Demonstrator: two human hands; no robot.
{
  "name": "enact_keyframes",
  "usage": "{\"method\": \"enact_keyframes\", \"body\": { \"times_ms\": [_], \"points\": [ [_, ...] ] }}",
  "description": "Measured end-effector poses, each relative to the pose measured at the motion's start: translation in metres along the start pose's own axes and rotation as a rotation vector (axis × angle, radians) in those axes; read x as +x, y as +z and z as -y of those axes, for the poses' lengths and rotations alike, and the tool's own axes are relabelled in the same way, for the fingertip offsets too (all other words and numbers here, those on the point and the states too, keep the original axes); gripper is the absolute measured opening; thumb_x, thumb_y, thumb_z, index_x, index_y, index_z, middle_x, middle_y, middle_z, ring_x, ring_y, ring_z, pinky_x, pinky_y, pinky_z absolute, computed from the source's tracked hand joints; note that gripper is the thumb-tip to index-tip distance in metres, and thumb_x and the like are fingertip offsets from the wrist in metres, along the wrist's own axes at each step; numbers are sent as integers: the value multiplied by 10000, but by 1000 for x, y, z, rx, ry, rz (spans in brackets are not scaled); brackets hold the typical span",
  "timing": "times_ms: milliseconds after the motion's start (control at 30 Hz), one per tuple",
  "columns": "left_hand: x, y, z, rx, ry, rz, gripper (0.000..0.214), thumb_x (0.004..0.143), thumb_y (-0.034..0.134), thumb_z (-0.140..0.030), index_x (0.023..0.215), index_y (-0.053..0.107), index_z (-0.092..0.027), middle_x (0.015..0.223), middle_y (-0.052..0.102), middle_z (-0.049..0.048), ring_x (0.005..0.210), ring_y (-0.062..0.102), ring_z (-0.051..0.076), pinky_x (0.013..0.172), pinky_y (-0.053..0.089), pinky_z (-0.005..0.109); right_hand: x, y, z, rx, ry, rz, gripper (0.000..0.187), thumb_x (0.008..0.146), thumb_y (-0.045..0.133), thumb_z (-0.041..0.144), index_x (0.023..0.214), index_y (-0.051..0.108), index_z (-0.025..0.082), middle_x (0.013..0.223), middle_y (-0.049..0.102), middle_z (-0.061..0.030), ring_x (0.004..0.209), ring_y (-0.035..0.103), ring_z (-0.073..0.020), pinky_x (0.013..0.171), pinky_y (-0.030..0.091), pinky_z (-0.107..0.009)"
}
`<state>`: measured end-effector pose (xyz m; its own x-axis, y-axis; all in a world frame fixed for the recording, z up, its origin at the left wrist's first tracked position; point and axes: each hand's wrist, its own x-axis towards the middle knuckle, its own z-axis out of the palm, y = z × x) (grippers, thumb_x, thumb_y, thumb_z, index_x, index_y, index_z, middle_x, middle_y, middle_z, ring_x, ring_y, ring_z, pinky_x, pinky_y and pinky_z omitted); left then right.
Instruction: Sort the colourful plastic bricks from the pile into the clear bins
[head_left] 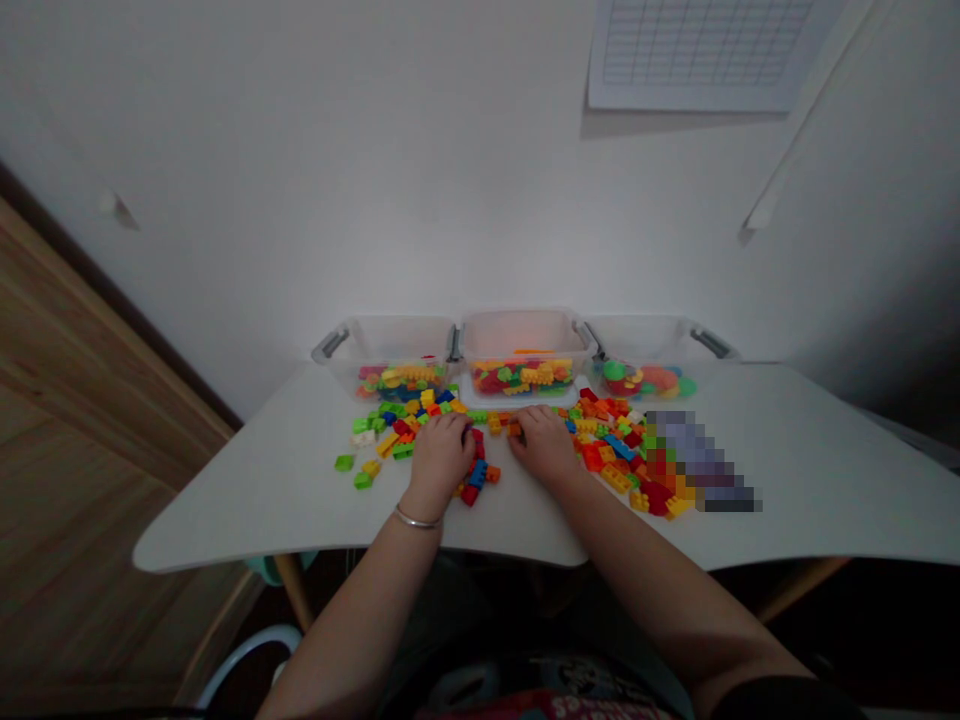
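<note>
My left hand [441, 450] rests palm down on the white table [262, 490], fingers curled over red and blue building bricks [476, 478]; a thin bangle circles its wrist. My right hand [545, 443] lies beside it, fingers bent onto small orange bricks [504, 425]. Whether either hand grips a brick is hidden by the knuckles. Loose bricks of many colours [390, 430] spread left of my hands, and another pile [611, 445] spreads to the right.
Three clear plastic bins stand in a row at the table's back: left bin [390, 345], middle bin [525, 335], right bin [645, 345], each holding coloured bricks. A white wall rises behind. A wooden panel [75, 400] stands left. A blurred patch [705, 465] lies right of the bricks.
</note>
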<state>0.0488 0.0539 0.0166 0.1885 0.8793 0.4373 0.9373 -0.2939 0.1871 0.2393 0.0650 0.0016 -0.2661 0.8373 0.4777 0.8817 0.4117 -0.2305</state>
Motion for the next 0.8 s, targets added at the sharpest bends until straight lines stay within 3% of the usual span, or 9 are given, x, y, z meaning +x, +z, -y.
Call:
{"method": "enact_keyframes", "body": {
  "times_ms": [267, 433, 600, 667, 800],
  "points": [
    [0, -1, 1, -31, -9, 10, 254, 891, 490, -214, 1044, 688, -172, 1078, 707, 71, 1031, 611, 255, 932, 484, 400, 0, -1, -1, 64, 28, -105, 87, 795, 622, 226, 875, 611, 192, 882, 655, -74, 893, 576, -252, 802, 449, -369],
    [-1, -3, 0, -23, -4, 17, 256, 883, 504, -211, 1060, 684, -165, 1086, 702, 74, 1033, 607, 263, 935, 484, 410, 5, -9, -4, 177, 11, -349, 78, 799, 614, 258, 848, 573, 213, 856, 641, -62, 849, 582, -229, 773, 459, -355],
    [-2, -3, 0, -28, -1, 24, 256, 885, 500, -210, 1055, 687, -166, 1083, 704, 77, 1023, 610, 258, 937, 483, 406, 21, -35, -10, 235, 36, -706, 129, 826, 592, 315, 906, 561, 218, 900, 629, -61, 879, 572, -222, 826, 457, -382],
    [-2, -3, 1, -30, -4, 28, 256, 886, 499, -212, 1053, 687, -166, 1081, 704, 78, 1026, 610, 258, 937, 483, 405, 32, -48, -12, 252, 59, -765, 152, 821, 595, 331, 911, 566, 212, 878, 611, -53, 844, 552, -213, 805, 452, -374],
    [-2, -3, 1, -36, -4, 24, 257, 885, 499, -212, 1058, 684, -170, 1083, 703, 78, 1035, 608, 257, 942, 481, 409, 59, -74, -17, 259, 136, -762, 183, 813, 574, 345, 939, 573, 212, 879, 591, -42, 828, 530, -206, 799, 434, -368]
  ]
}}
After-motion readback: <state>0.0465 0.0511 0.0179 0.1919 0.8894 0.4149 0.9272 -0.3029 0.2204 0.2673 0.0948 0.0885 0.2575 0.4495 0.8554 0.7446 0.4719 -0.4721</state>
